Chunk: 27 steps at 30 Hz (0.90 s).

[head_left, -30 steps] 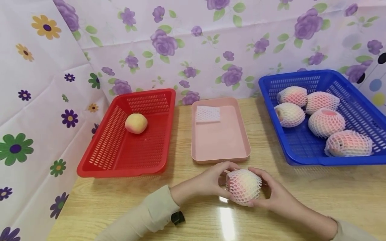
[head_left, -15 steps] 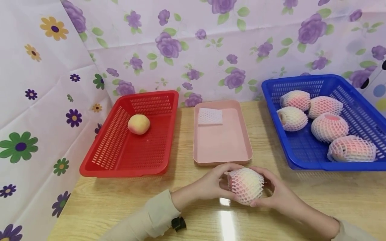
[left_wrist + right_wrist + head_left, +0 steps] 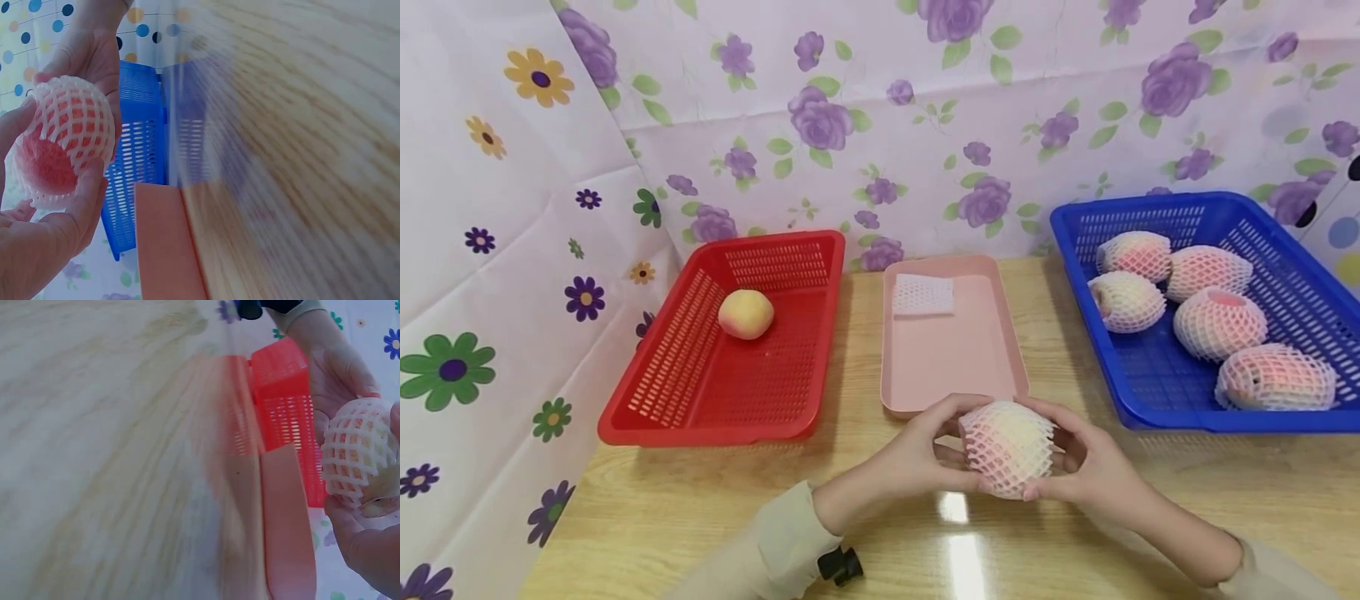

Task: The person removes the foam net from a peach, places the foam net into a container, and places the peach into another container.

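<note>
Between both hands a peach point(image 3: 1009, 450) in a white foam net is held above the table, just in front of the pink tray. The left hand point(image 3: 934, 454) grips its left side with thumb and fingers; the right hand point(image 3: 1086, 458) grips the opposite side. In the left wrist view, bare red skin of the peach point(image 3: 47, 164) shows through the net's open end. The right wrist view shows the net-covered peach point(image 3: 359, 456) with its stem end low at the right. Some fingertips are hidden behind the fruit.
A red basket point(image 3: 816, 392) at the left holds one bare peach point(image 3: 746, 314). The pink tray point(image 3: 955, 367) in the middle carries a flat foam net point(image 3: 923, 296). At the right, a blue basket point(image 3: 1142, 375) contains several netted peaches point(image 3: 1220, 323). Flowered cloth hangs behind.
Both hands have lifted the netted peach slightly and brought it a little nearer the pink tray. The head view has shifted slightly. Both grips stay on the fruit.
</note>
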Each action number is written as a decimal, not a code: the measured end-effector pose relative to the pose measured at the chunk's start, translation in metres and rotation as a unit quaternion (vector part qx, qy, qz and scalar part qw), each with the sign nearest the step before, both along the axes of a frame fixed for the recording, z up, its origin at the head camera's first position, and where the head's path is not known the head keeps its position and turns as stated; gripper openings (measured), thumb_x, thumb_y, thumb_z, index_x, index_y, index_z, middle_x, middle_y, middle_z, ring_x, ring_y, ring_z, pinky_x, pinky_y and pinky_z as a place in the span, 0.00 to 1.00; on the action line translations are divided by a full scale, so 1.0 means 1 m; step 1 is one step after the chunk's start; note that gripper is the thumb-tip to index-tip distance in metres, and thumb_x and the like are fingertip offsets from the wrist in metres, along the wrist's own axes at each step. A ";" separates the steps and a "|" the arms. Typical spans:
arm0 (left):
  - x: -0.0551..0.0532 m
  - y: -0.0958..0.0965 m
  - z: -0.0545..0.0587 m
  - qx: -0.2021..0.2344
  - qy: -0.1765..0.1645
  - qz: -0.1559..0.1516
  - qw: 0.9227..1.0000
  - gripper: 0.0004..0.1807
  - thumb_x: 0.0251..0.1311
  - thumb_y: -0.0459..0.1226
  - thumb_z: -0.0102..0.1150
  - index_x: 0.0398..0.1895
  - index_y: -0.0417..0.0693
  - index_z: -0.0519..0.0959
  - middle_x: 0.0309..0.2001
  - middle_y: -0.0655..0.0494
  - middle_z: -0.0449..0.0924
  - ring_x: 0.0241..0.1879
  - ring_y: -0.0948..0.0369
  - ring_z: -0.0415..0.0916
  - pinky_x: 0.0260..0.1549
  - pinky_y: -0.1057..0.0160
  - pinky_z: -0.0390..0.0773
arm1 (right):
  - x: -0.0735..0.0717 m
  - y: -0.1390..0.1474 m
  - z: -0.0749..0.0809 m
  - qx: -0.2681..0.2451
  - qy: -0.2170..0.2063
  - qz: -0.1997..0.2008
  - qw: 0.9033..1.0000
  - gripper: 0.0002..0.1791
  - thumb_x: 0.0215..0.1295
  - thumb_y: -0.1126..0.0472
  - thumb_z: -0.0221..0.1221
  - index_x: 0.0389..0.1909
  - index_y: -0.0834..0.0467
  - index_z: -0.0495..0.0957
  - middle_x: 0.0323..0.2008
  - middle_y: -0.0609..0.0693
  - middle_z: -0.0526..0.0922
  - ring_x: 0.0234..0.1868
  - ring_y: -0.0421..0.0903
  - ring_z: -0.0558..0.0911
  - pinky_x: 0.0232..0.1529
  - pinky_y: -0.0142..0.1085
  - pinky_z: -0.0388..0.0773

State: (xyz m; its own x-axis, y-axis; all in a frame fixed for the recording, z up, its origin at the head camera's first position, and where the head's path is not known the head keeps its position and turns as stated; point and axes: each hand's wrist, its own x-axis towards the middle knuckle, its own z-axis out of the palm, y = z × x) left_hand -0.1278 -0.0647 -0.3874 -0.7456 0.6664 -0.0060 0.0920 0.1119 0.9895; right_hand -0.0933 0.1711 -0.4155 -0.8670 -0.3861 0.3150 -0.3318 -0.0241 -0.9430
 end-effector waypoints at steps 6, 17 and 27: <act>0.001 -0.002 0.002 0.010 0.025 0.016 1.000 0.45 0.42 0.22 0.70 0.67 0.51 0.63 0.57 0.46 0.67 0.47 0.64 0.71 0.48 0.65 0.81 | -0.004 -0.004 0.007 -0.030 -0.001 -0.009 1.000 0.45 0.40 0.79 0.69 0.65 0.71 0.63 0.58 0.36 0.74 0.52 0.35 0.78 0.46 0.27 0.81; 0.004 -0.001 0.004 -0.002 0.018 0.022 1.000 0.48 0.41 0.24 0.72 0.68 0.55 0.61 0.60 0.48 0.64 0.49 0.63 0.70 0.47 0.64 0.81 | 0.001 -0.008 0.011 -0.049 -0.033 -0.049 0.997 0.39 0.39 0.80 0.70 0.58 0.59 0.74 0.51 0.36 0.80 0.47 0.35 0.81 0.44 0.28 0.82; 0.005 -0.004 0.003 0.011 0.031 0.020 0.999 0.49 0.43 0.25 0.71 0.69 0.58 0.57 0.63 0.50 0.62 0.54 0.60 0.68 0.51 0.66 0.78 | 0.003 -0.011 0.011 -0.085 -0.044 -0.053 0.994 0.34 0.40 0.81 0.68 0.50 0.51 0.79 0.47 0.40 0.82 0.43 0.37 0.83 0.41 0.31 0.84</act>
State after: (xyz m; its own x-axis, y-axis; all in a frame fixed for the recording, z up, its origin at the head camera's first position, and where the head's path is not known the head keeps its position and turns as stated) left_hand -0.1228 -0.0687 -0.3846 -0.7696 0.6360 0.0558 0.1498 0.0950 0.9841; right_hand -0.0904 0.1596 -0.4046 -0.9270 -0.2388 0.2893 -0.2577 -0.1549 -0.9537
